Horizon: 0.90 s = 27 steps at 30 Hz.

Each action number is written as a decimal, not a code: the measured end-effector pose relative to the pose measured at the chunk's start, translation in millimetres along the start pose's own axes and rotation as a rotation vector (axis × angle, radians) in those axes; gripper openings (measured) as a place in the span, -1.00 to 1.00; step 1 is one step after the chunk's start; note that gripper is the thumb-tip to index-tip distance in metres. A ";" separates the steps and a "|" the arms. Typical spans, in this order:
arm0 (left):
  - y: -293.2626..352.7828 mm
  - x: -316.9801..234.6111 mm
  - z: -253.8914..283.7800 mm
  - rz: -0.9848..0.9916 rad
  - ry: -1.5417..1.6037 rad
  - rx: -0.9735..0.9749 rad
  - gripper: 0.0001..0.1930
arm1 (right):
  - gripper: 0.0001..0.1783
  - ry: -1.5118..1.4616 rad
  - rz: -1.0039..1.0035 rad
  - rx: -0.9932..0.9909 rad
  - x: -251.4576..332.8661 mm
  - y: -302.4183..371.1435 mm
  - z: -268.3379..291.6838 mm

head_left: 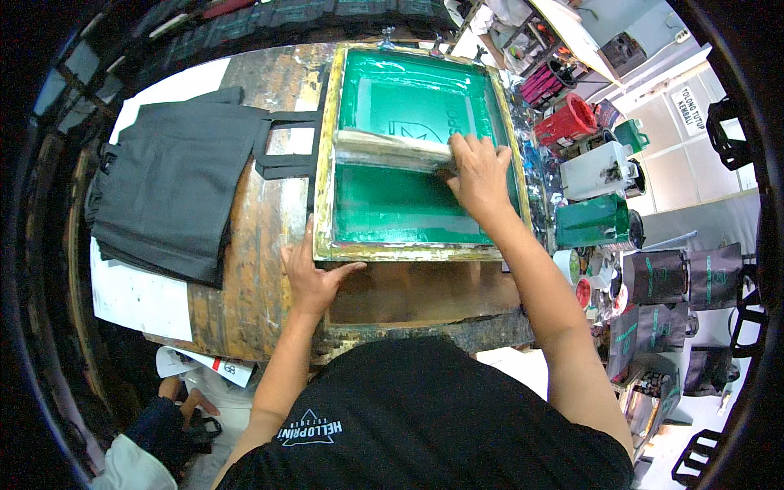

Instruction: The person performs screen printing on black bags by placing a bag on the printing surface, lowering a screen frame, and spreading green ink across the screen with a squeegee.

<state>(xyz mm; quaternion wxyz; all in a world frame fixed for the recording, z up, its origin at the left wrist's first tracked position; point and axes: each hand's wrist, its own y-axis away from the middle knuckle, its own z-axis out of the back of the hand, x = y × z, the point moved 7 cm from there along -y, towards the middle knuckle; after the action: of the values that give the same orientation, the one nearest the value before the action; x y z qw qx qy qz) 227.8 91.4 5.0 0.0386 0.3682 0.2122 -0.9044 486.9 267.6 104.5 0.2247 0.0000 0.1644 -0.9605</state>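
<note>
In front of me lies a screen-printing frame with yellow-stained wooden sides. Wet green ink covers its mesh, and a dark printed design shows through near the middle. My right hand is closed around the right end of a long squeegee, which lies crosswise on the mesh. My left hand rests at the frame's near left corner, index finger up along the side and thumb stretched along the near edge. A black fabric bag lies left of the frame, its handles reaching toward it.
The worktable is ink-stained wood. Ink containers line its right side, among them a red bucket, a white tub and a green tub. Printed black bags hang at right. Another person's hand shows at lower left.
</note>
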 end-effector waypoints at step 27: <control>3.0 6.1 -0.4 -0.011 -0.022 -0.012 0.29 | -0.27 0.129 -0.125 -0.102 -74.8 -183.0 -90.7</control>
<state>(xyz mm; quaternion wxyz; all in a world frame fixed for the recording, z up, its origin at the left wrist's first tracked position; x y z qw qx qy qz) 224.3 89.4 -0.5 0.0381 0.3570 0.2191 -0.9073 468.5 483.2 82.0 0.1532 0.0400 0.2268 -0.9610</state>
